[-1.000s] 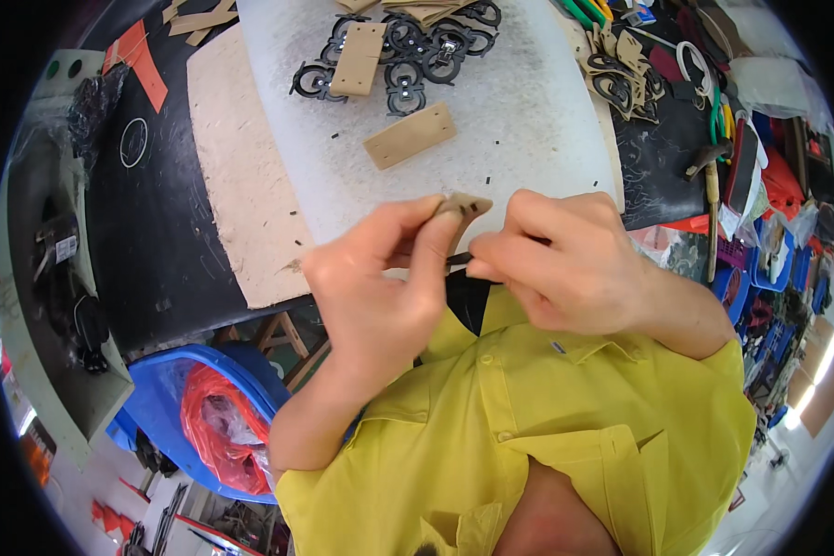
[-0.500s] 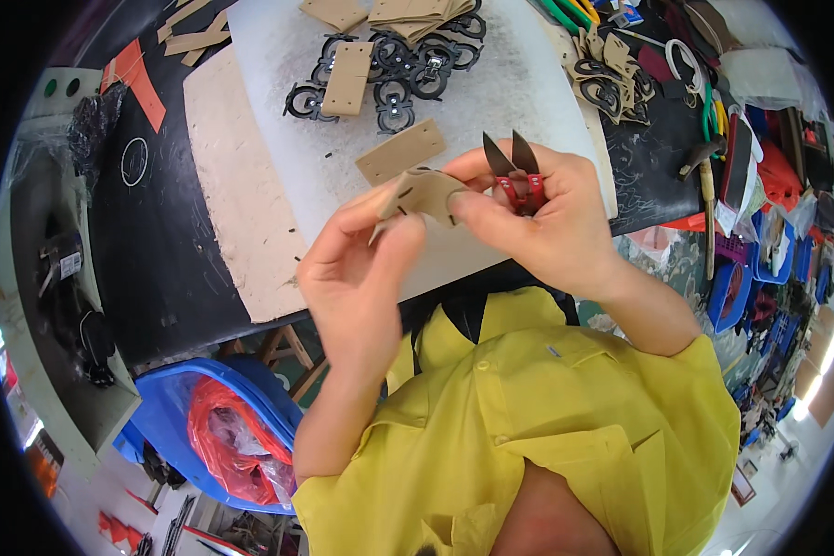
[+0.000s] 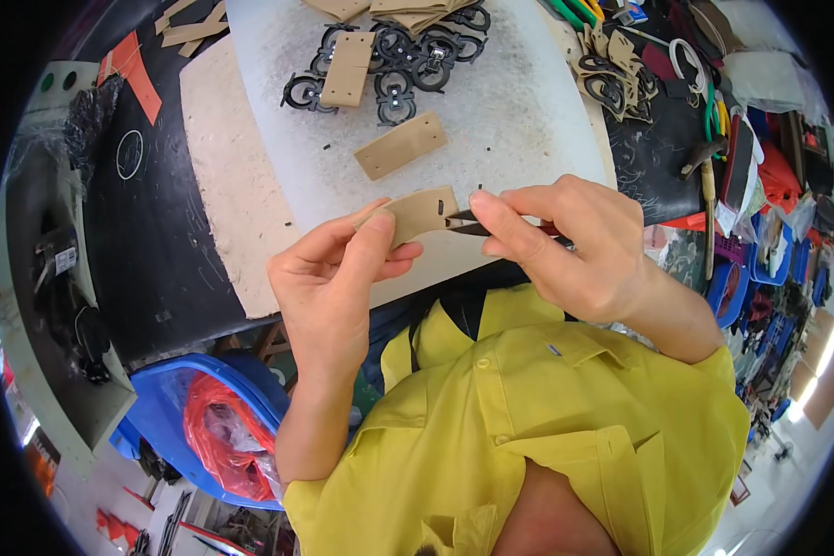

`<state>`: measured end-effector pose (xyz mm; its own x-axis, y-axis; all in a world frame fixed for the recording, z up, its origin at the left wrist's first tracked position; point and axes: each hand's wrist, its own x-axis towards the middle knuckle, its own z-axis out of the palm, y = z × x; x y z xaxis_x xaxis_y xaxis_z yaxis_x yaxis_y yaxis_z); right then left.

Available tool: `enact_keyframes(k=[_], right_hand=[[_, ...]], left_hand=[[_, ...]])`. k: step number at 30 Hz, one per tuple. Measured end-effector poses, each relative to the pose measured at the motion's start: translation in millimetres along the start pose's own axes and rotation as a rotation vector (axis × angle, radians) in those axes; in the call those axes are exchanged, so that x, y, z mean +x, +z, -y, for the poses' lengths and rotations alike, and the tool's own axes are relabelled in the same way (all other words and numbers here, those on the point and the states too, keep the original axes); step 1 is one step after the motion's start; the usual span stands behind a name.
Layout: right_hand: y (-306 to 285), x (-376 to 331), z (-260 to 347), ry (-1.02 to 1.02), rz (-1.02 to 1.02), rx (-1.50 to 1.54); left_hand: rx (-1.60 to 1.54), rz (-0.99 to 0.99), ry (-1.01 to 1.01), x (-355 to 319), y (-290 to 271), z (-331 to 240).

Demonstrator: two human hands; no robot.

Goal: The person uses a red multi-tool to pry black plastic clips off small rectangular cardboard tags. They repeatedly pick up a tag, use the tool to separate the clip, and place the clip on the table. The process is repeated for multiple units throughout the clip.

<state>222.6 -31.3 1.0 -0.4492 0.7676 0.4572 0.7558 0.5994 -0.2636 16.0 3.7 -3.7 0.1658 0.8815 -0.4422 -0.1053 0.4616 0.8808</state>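
Observation:
Pinched in my left hand (image 3: pixel 343 255) is a tan strap piece (image 3: pixel 417 215) with dark slots near its right end. My right hand (image 3: pixel 574 246) is closed on small red-handled scissors (image 3: pixel 468 224), mostly hidden by the fingers. The dark blade tips touch the strap piece's right end, by a slot. Just beyond the hands, another flat tan piece (image 3: pixel 401 146) with small holes lies on the white sheet (image 3: pixel 510 111). Farther back, one more tan piece (image 3: pixel 348 69) rests on a cluster of black ring-shaped buckles (image 3: pixel 395 95).
A stack of tan pieces (image 3: pixel 417 7) sits at the far edge. Black buckles with tan straps (image 3: pixel 612 79) lie at the right, near a hammer (image 3: pixel 702 157). An orange strip (image 3: pixel 139 79) is on the black table at left. A blue bin (image 3: pixel 153 389) with red plastic stands below left.
The strap piece, bent between both hands before, is now straighter and held by the left alone. The scissors have swung from pointing away to pointing left, their tips at its right end.

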Motion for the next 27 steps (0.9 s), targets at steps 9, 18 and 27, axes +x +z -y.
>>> enact_keyframes(k=[9,18,27], right_hand=[[4.3,-2.6,-6.2,0.445,0.111,0.458],[5.1,13.4,1.5,0.135,-0.216,0.078],[13.4,12.7,9.0,-0.064,-0.273,-0.041]], left_hand=[[0.352,-0.096,0.396,-12.5,11.8,8.6],[-0.319,0.023,-0.015,0.3,11.2,9.5],[-0.393,0.142,-0.071,-1.2,13.7,11.1]])
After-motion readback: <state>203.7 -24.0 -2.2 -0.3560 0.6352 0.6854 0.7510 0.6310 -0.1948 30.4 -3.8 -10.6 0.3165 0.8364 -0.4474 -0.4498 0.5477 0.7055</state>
